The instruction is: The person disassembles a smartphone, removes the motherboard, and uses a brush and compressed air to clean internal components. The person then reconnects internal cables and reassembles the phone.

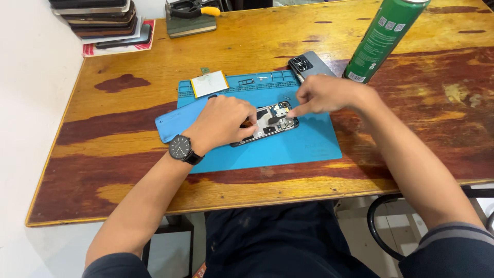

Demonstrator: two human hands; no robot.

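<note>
Blue silicone work mat (309,144) at centre frame carries an opened black smartphone (267,123); left hand (224,123) pins its edge, right hand (321,95) fingertip presses inside. Light, rigid, fragile internals: best held by the frame edges.

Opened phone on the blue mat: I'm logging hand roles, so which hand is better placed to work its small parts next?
Probably the right hand: its fingertip already touches the opened phone, while the left hand steadies it.

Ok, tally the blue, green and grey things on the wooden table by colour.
Blue: 2, the repair mat and the phone back cover
Green: 1, the spray can
Grey: 1, the phone lying camera side up
Total: 4
</note>
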